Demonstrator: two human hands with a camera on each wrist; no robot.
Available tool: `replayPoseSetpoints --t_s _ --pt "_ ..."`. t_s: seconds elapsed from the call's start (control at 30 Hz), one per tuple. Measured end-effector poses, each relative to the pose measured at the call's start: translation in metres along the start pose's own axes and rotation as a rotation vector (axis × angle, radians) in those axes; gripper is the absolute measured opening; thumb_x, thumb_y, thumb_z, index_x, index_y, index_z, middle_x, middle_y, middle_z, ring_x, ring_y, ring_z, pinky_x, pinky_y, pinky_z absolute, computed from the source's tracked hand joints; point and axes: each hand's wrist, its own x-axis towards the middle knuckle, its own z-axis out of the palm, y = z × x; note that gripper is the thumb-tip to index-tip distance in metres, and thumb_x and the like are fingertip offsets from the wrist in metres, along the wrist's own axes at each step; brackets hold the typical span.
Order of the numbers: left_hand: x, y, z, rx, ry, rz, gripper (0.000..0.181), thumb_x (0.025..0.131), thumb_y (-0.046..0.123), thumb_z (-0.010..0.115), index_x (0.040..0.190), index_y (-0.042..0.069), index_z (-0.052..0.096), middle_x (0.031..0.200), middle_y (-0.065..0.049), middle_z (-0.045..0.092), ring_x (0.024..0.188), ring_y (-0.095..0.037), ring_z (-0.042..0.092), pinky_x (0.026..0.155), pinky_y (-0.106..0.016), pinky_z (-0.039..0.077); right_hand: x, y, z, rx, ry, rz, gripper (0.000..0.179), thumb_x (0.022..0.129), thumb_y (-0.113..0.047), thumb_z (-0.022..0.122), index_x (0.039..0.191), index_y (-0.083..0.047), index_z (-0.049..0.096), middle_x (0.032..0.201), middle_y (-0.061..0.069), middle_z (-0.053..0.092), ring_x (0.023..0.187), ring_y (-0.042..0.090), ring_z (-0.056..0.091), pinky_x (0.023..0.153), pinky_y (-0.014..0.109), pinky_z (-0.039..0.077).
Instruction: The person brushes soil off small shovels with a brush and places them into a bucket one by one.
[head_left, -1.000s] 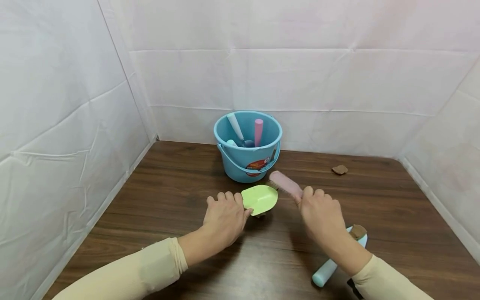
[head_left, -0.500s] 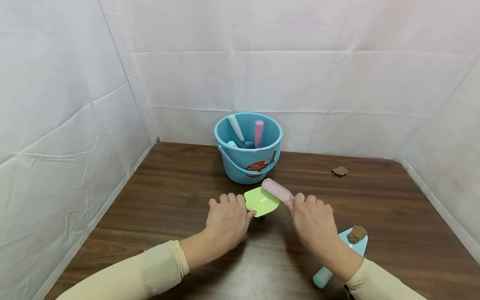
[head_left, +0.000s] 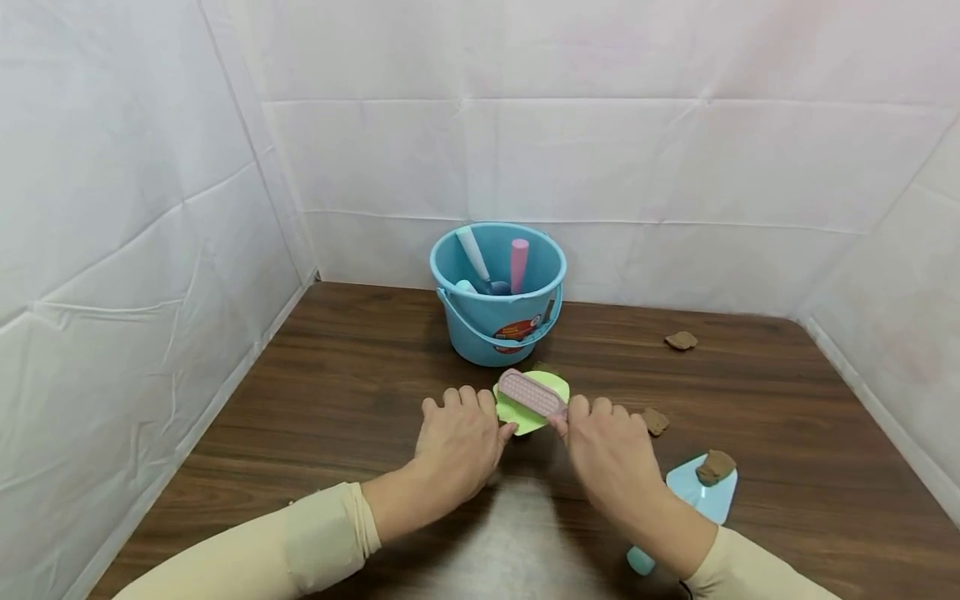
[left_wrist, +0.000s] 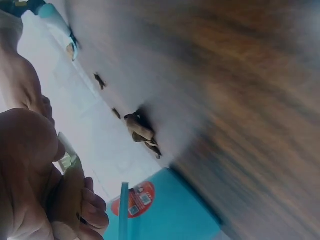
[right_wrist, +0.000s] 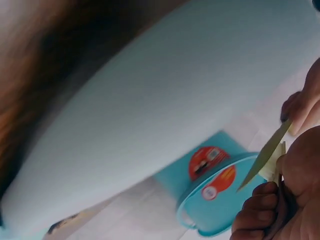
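Observation:
In the head view my left hand grips a light green toy shovel by its handle, holding it a little above the wooden table. My right hand grips a pink brush, whose head lies across the shovel's blade with the bristle side facing down. The bristles are hidden. Below the shovel, a clump of brown pieces rests on the table in the left wrist view. In the right wrist view the shovel's blade appears edge-on.
Behind the hands stands a blue bucket with several tool handles inside. A light blue shovel bearing a brown lump lies at the right, partly under the right forearm. Other brown pieces lie near the right hand and farther back.
My right hand has moved left, bringing the brush from beside the shovel to across its blade. The left hand has shifted slightly right. A brown piece beside the right hand is now uncovered.

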Motion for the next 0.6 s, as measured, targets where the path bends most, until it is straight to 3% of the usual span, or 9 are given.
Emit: replayPoseSetpoints --t_s 0.2,0.37,0.6 --pt "-0.002 -0.005 0.004 0.019 0.013 -0.018 0.053 0.102 0.057 0.048 0.087 0.006 0.053 0.072 -0.01 0.049 0.066 -0.026 0.051 0.056 -0.041 0.042 0.001 0.027 0.013 -0.002 -0.02 0.089 0.048 0.102 -0.037 0.056 0.071 -0.008 0.034 0.058 0.007 0.031 0.044 0.026 0.039 0.04 0.036 0.029" --pt "-0.004 -0.01 0.008 0.001 0.007 -0.02 0.052 0.101 0.056 0.05 0.086 0.006 0.053 0.071 -0.01 0.048 0.064 -0.026 0.05 0.055 -0.042 0.042 0.0 0.048 0.021 -0.023 0.036 0.12 0.052 0.1 -0.036 0.059 0.067 -0.008 0.032 0.056 0.008 0.03 0.042 0.027 0.039 0.038 0.037 0.029" --pt "-0.006 -0.014 0.012 -0.019 -0.054 -0.032 0.052 0.101 0.055 0.051 0.083 0.006 0.051 0.07 -0.01 0.048 0.062 -0.026 0.049 0.055 -0.043 0.044 -0.002 0.05 0.015 -0.038 0.16 0.051 0.061 0.108 -0.055 0.024 0.064 -0.012 0.023 0.058 0.0 0.015 0.042 0.017 0.023 0.039 0.03 0.019"
